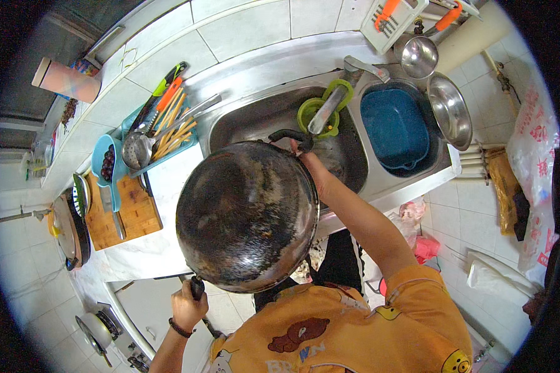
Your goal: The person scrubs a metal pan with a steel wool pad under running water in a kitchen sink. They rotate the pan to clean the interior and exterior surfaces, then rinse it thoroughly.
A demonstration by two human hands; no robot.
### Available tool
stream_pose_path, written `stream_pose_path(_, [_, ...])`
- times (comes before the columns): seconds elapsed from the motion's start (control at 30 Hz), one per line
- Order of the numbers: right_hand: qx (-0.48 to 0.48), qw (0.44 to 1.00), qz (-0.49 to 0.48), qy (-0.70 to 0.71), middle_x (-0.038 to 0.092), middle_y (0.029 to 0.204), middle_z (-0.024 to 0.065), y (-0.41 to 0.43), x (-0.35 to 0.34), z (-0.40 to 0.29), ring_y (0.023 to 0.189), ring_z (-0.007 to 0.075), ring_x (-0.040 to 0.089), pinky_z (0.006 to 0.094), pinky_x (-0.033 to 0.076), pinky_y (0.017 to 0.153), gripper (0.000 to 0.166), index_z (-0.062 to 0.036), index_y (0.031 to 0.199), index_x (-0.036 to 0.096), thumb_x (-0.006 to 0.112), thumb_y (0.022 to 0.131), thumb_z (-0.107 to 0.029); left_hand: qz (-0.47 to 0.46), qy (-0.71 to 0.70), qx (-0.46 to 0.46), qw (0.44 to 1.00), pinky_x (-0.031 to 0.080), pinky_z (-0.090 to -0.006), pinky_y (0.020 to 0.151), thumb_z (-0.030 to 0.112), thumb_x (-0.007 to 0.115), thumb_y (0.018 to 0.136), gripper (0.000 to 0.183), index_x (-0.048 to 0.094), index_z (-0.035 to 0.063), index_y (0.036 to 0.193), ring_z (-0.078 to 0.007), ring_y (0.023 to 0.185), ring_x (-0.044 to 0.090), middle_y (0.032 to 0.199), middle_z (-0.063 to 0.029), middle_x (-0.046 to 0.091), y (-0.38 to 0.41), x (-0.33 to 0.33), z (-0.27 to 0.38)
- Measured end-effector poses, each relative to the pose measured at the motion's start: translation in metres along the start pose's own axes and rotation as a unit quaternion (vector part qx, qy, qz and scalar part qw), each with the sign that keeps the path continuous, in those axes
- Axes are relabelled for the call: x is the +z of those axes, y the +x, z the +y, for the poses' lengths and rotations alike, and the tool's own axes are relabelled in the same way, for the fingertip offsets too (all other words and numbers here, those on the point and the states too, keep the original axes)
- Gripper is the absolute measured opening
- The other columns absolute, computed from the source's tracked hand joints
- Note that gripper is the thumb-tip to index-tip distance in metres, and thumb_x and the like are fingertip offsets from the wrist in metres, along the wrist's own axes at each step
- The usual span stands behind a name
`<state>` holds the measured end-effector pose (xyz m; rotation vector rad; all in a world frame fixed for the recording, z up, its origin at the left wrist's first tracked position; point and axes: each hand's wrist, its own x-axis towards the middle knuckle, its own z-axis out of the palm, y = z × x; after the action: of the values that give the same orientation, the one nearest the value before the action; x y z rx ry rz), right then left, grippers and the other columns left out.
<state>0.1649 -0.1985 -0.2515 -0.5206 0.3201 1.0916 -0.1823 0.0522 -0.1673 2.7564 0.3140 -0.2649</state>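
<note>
A large wok [249,217] is held up bottom side out, its blackened, scorched underside facing the camera. It overlaps the front left of the steel double sink [256,114] and the white counter's edge. My left hand [186,305] grips its black handle at the lower left. At the upper right of the wok, my right hand [301,150] is at the black loop handle, its fingers partly hidden behind it. Beyond that hand, a green strainer [311,114] sits in the large basin below the faucet [329,107]. The inside of the wok is hidden.
A blue basin [394,126] sits in the small sink. Steel bowls [449,111] stand right of it. On the left are a wooden cutting board [140,210] with a knife, a blue strainer [114,186] with dark fruit, and a utensil tray [168,156] with chopsticks. A stove [130,347] is at lower left.
</note>
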Motion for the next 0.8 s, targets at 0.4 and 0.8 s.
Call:
stream_pose_path(0.4, [-0.118, 0.969, 0.217, 0.018, 0.064, 0.102, 0.0119, -0.003, -0.076, -0.025, 0.091, 0.0265, 0.06, 0.0441, 0.047, 0.087, 0.038, -0.0083, 0.114, 0.056, 0.038, 0.097, -0.037, 0.027, 0.003, 0.053, 0.998, 0.048, -0.0426, 0.047, 0.004, 0.065, 0.067, 0.029, 0.049, 0.0, 0.091, -0.0355, 0.053, 0.059, 0.059, -0.0173, 0.057, 0.064, 0.052, -0.009])
stream_pose_path(0.8, [-0.128, 0.961, 0.244, -0.008, 0.063, 0.101, 0.014, -0.039, -0.043, -0.048, 0.092, 0.0264, 0.06, 0.0396, 0.047, 0.087, 0.029, -0.0013, 0.111, 0.056, 0.048, 0.092, -0.022, -0.042, -0.077, 0.074, 0.993, 0.047, -0.0447, 0.051, 0.005, 0.064, 0.068, 0.026, 0.052, -0.0042, 0.089, -0.0418, 0.059, 0.059, 0.065, -0.0238, 0.058, 0.118, 0.043, -0.005])
